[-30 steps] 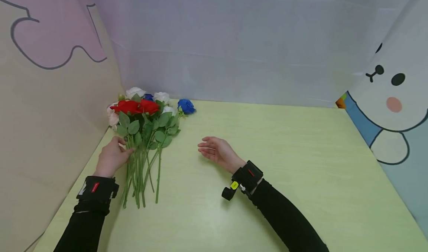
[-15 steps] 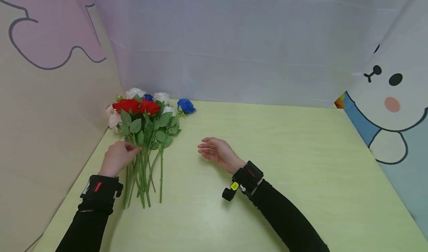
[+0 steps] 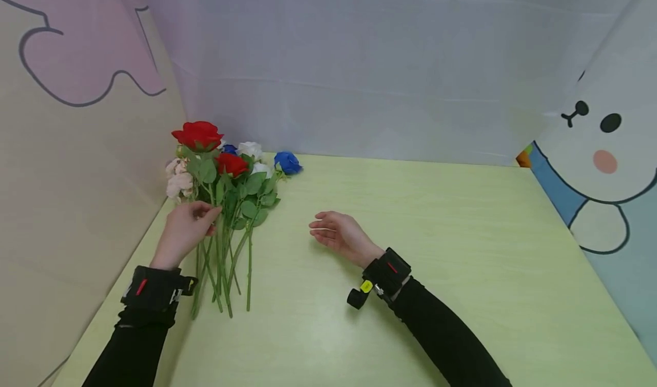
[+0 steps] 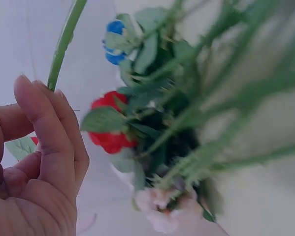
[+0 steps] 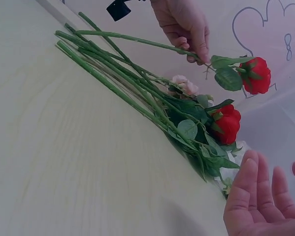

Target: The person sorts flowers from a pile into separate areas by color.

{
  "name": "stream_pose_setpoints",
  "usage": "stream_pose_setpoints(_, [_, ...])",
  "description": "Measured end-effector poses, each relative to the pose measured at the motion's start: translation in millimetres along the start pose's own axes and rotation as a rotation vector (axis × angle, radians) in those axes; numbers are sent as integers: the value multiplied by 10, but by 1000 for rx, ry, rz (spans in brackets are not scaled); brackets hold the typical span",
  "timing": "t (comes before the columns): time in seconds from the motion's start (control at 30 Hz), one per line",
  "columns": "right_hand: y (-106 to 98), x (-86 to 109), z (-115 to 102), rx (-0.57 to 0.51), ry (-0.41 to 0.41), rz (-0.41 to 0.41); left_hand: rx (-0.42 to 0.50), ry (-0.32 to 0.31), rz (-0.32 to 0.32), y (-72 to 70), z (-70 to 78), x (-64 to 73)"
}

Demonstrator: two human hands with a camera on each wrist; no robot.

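So far my left hand (image 3: 186,231) pinches one red rose (image 3: 197,134) by its stem, lifted above the bunch (image 3: 233,204) lying on the table (image 3: 410,261); the rest remain unsorted, I judge. Right hand (image 3: 339,234) rests open, fingers relaxed.

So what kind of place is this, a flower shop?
More likely a small staged recording booth than a shop: a pale green table walled in by cartoon-printed sheets, with only a bunch of roses on it, and camera bands on both wrists.
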State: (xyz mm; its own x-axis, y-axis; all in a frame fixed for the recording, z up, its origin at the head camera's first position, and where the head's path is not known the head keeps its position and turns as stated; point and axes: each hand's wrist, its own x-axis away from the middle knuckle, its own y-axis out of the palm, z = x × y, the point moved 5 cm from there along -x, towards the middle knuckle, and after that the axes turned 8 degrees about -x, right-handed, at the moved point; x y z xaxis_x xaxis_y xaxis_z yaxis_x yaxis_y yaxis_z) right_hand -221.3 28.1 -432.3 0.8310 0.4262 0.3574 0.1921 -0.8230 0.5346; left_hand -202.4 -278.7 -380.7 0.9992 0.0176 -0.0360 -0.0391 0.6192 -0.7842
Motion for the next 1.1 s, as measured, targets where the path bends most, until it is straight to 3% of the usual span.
stream_pose_setpoints(0.13, [-66,52,-48,23,-19,9,105,23,-40,24,246,-58])
stream_pose_setpoints(0.27, [-145,105,-97,45,-35,20,206,22,-115,155,449,-169])
stream_pose_setpoints(0.43, [-247,190,-148,94,-61,27,284,39,-197,413,705,-314])
stream_pose_setpoints(0.67, [-346,294,-154,157,-66,22,446,122,-252,817,1066,-446])
stream_pose_setpoints(0.9, [-391,329,-115,173,-45,17,487,158,-297,1184,1319,-558])
stream_pose_setpoints(1.1, [-352,386,-90,187,-43,-33,499,173,-327,1396,1488,-608])
